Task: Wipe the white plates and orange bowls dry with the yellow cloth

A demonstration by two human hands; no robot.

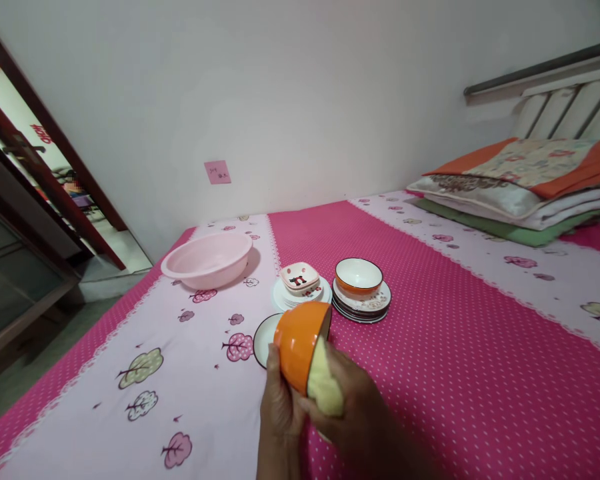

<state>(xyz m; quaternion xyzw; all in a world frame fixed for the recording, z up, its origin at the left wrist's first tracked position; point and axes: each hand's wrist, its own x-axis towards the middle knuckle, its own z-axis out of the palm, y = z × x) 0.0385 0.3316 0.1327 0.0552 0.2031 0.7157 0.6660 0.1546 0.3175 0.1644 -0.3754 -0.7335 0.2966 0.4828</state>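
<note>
My left hand [281, 408] grips an orange bowl [299, 339] from below, its thumb on the glazed outside. The bowl is tipped on its side, with the dark rim facing right. Against that rim my right hand [356, 395] holds a pale yellow cloth [325, 383], partly tucked into the bowl. A white-lined bowl [263, 341] with a dark rim lies just behind, partly hidden by the held one. Farther back, a white bowl with an orange outside [359, 275] rests on a stack of dark-edged plates [363, 310].
Small squarish patterned dishes [299, 276] sit on a stack of white plates [279, 293]. Back left is a pink basin [207, 260]. Folded bedding [520, 180] lies at the right. Everything stands on a pink patterned bedspread [455, 347] against a white wall [300, 100].
</note>
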